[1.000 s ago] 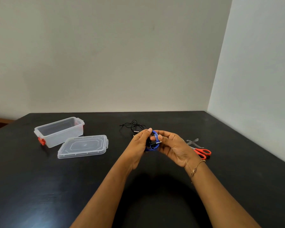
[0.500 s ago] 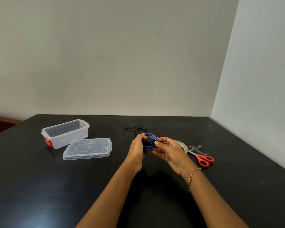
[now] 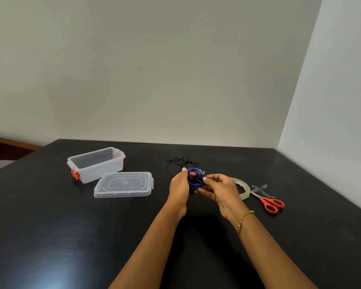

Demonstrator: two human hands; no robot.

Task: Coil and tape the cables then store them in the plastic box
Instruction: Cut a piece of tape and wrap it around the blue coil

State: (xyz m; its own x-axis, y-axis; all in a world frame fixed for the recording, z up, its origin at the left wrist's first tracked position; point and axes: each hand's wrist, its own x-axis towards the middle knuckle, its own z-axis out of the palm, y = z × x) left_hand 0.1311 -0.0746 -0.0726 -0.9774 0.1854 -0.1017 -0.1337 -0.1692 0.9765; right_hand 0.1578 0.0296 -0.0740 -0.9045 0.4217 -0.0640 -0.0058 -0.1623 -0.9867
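Table (image 3: 50,236), black, bears one clear plastic box (image 3: 96,163) with red latches, open, its one lid (image 3: 123,184) flat beside it. One tape roll (image 3: 244,189), one pair of red-handled scissors (image 3: 268,201). Left hand (image 3: 178,189) and right hand (image 3: 221,191) pinch one blue cable (image 3: 194,178), coiled; one black cable (image 3: 181,162) lies tangled behind.

Sitting on the table (image 3: 50,226): one box (image 3: 96,164), one lid (image 3: 123,184), one tape roll (image 3: 243,189), one pair of scissors (image 3: 268,200); two cables are showing, one blue (image 3: 195,178), one black (image 3: 182,161); two hands are working, left (image 3: 178,189), right (image 3: 223,192)
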